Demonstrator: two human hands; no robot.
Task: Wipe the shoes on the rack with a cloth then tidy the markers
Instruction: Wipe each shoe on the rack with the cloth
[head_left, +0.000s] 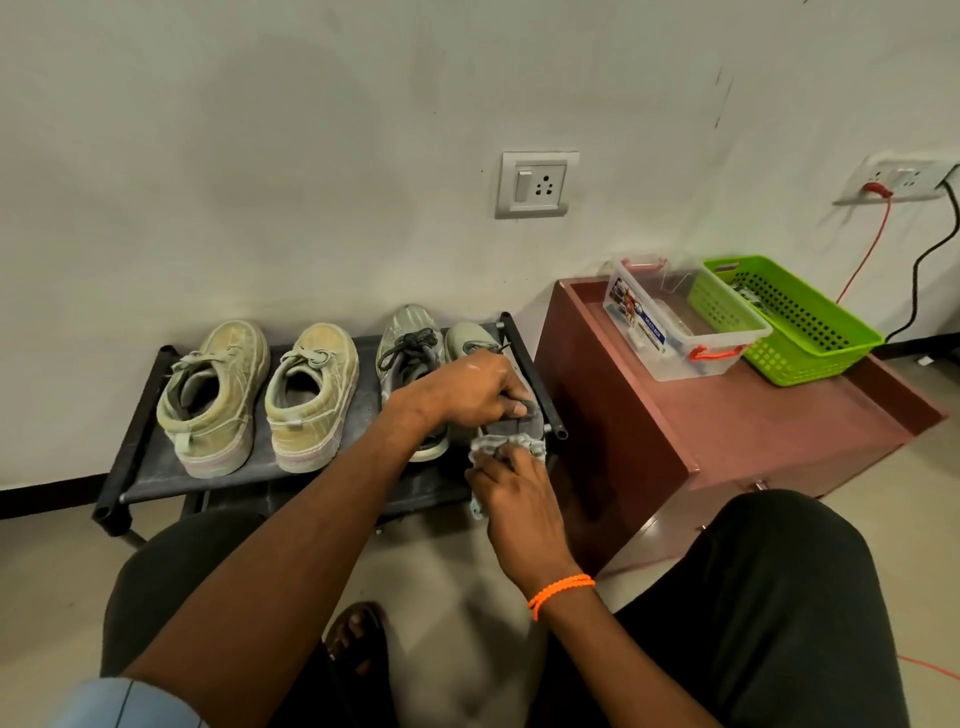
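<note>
A low black shoe rack (140, 415) stands against the wall with two pairs of shoes on it. The beige pair (260, 395) sits at the left, and a grey-green sneaker (408, 338) sits right of the middle. My left hand (467, 389) grips the heel of the rightmost grey sneaker (467, 335). My right hand (519, 499) presses a pale grey cloth (506, 446) against the back of that sneaker. Dark items that may be markers (753, 299) lie in the green basket, too small to tell apart.
A reddish-brown cabinet (753, 410) stands right of the rack. On it are a clear plastic box (675, 322) with orange clips and a green basket (800, 322). Wall sockets and red and black cables are at the right. My knees and a sandalled foot are below.
</note>
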